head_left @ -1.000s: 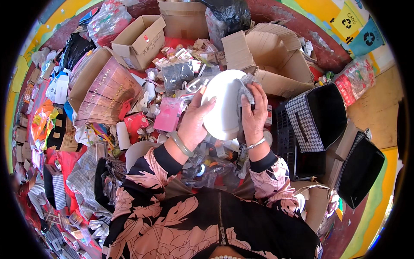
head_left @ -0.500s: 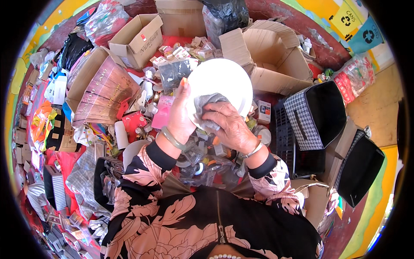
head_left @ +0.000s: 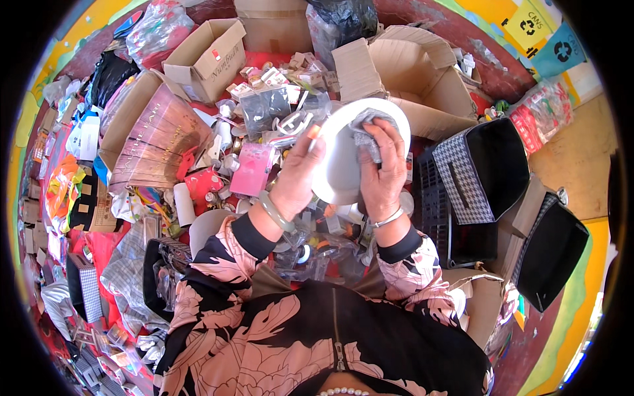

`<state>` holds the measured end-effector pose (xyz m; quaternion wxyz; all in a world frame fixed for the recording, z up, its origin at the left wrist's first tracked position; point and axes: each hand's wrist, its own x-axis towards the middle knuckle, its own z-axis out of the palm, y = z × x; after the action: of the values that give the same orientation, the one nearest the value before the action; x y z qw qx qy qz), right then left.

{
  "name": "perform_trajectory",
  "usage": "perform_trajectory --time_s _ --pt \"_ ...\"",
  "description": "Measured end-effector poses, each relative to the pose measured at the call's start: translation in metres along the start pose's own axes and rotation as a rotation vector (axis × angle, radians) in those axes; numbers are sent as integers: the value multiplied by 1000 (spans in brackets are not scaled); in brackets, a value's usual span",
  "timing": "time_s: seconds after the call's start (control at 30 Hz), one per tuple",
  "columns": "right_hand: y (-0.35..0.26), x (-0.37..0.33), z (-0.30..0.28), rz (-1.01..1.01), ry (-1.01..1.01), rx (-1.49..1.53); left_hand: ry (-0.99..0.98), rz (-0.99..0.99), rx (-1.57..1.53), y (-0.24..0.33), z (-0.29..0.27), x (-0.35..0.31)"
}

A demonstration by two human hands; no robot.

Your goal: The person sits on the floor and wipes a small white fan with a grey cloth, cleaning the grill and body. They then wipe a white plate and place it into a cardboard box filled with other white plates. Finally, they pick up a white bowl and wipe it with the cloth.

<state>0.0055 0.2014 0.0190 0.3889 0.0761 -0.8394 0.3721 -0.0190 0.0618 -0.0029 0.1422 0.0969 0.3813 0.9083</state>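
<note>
A shallow white bowl (head_left: 338,162) is held up, tilted, above the clutter in front of me. My left hand (head_left: 295,177) grips its left rim, thumb raised along the edge and the other fingers hidden. In my right hand (head_left: 386,173) is a bunched grey cloth (head_left: 364,129), pressed against the inner upper right of the bowl. The right fingers are bent over the cloth. Below the bowl lie clear plastic wrappings (head_left: 317,257), and left of my left wrist is a pink box (head_left: 251,169).
Open cardboard boxes stand at the back right (head_left: 419,72), back left (head_left: 206,59) and left (head_left: 155,135). On the right are a black crate (head_left: 436,198) and houndstooth-sided black bins (head_left: 485,171). Small boxes (head_left: 274,78) and packaging crowd the middle.
The bowl has moved right and slightly down and been turned, so its inside now shows. The cloth has gone from its lower left part to the upper right rim.
</note>
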Motion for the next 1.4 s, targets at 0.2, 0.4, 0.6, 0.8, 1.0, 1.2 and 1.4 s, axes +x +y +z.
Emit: perform_trajectory --time_s 0.2,0.4,0.6,0.8,1.0,1.2,1.4 --pt "-18 -8 14 -113 -339 229 48 -22 -102 11 0 9" --pt "-5 0 -8 -199 -698 235 75 80 -193 28 -29 22" --pt "60 6 -51 246 -211 324 58 141 -219 43 -27 25" --pt "57 25 -73 737 406 1275 80 169 -100 43 -25 21" --pt "38 19 -39 622 326 1389 29 105 -24 29 -10 11" --pt "40 14 -23 24 -66 35 -34 -21 -9 19 -4 1" --pt "30 19 -40 -41 -143 -16 -112 -77 99 29 -13 4"
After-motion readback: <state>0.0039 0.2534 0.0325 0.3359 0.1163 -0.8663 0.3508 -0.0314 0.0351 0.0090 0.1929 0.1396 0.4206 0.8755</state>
